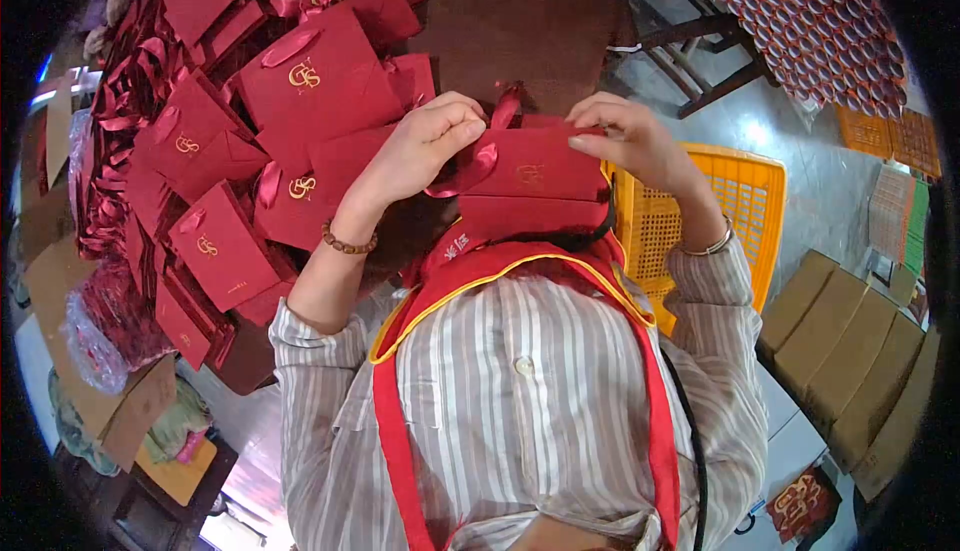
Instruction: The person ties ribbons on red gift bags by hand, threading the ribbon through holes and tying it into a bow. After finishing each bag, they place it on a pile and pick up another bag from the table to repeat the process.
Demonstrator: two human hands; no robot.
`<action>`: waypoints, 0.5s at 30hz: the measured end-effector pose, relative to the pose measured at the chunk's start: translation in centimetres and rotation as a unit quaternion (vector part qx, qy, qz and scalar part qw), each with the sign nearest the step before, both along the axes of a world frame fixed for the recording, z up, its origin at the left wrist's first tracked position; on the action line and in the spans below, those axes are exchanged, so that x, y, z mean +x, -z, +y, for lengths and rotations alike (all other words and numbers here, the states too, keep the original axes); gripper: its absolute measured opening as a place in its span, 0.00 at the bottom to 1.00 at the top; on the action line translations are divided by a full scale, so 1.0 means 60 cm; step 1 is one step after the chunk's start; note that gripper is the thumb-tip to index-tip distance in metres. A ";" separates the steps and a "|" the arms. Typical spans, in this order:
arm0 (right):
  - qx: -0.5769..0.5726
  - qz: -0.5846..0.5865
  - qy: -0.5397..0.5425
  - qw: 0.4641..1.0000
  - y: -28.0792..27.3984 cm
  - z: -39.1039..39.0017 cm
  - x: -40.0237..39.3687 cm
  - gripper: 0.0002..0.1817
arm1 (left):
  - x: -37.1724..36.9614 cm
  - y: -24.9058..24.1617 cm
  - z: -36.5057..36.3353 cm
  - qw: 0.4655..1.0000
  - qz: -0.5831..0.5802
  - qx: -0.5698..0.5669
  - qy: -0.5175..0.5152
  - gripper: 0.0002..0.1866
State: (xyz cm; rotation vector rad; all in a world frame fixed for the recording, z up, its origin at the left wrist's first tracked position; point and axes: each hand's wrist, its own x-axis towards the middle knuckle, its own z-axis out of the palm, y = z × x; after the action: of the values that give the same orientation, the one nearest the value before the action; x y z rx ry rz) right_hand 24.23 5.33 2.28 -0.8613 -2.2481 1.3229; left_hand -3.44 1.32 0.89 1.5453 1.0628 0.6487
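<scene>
A red paper gift bag (535, 173) with a gold logo and satin ribbon handles is in front of my chest. My left hand (432, 141) is closed at the bag's upper left corner, its thumb and fingers pinched together beside a ribbon handle (487, 161). At the upper right corner, my right hand (628, 139) has the bag's edge between thumb and curled fingers. A second ribbon loop (508, 104) stands up behind the top edge. The bag's lower part meets my red apron (520, 254).
Many similar red bags (318, 76) are heaped to the left on the dark brown table (510, 21). A yellow plastic crate (740, 211) stands at right. Further right are cardboard boxes (845, 336) and, above, a surface covered with small round items (800, 21).
</scene>
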 end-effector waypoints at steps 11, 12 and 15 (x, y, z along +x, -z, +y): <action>-0.052 -0.016 0.044 0.998 0.022 -0.008 0.019 0.06 | 0.008 -0.038 -0.072 0.907 0.290 0.305 -0.014 0.31; -0.052 -0.016 0.044 0.998 0.022 -0.009 0.021 0.06 | 0.003 -0.037 -0.079 0.902 0.308 0.303 0.001 0.29; -0.041 -0.011 0.034 0.999 0.020 -0.011 0.024 0.06 | -0.023 -0.028 -0.088 0.864 0.401 0.302 0.048 0.26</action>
State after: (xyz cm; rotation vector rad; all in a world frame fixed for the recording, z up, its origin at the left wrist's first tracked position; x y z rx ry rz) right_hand 25.66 4.66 1.07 -0.9750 -2.1740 1.3893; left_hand -4.80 -3.95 2.57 2.5274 1.4480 0.2464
